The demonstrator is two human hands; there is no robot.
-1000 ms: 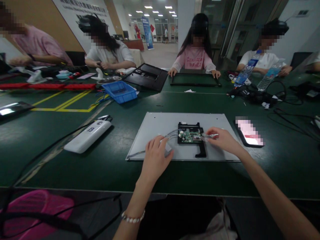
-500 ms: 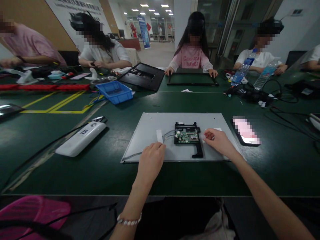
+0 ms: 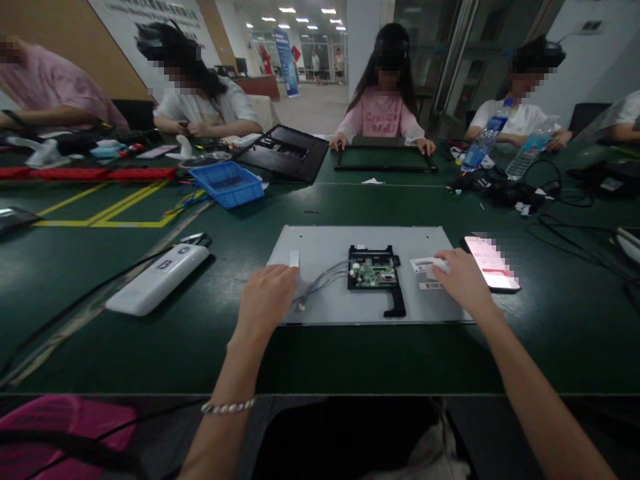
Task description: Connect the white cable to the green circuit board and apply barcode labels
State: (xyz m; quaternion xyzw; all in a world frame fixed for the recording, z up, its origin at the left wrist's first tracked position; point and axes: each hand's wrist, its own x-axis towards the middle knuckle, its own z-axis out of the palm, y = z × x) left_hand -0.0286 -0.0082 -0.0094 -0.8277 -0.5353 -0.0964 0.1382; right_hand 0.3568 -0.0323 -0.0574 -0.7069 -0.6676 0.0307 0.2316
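Note:
A flat light-grey panel (image 3: 325, 240) lies on the green table in front of me. On it sits a green circuit board (image 3: 375, 272) in a black plastic frame (image 3: 396, 303), with thin grey cables (image 3: 323, 279) running left from the board. My left hand (image 3: 267, 297) is closed over the panel's left edge, a white strip (image 3: 295, 259) sticking up from its fingers. Over the right part of the panel, my right hand (image 3: 465, 283) pinches a small crumpled white piece (image 3: 441, 265). Printed white labels (image 3: 423, 265) are stuck on the panel beside it.
A phone (image 3: 493, 263) lies right of the panel, a white power bank (image 3: 160, 279) left of it. Farther back are a blue basket (image 3: 227, 185), a black casing (image 3: 283, 153), and bottles (image 3: 485, 143). Across the table, a person's hands hold a black frame (image 3: 385, 169).
My left hand has moved left, carrying the white strip. My right hand has shifted right, uncovering the labels. The cables' loose end now shows on the panel near my left hand.

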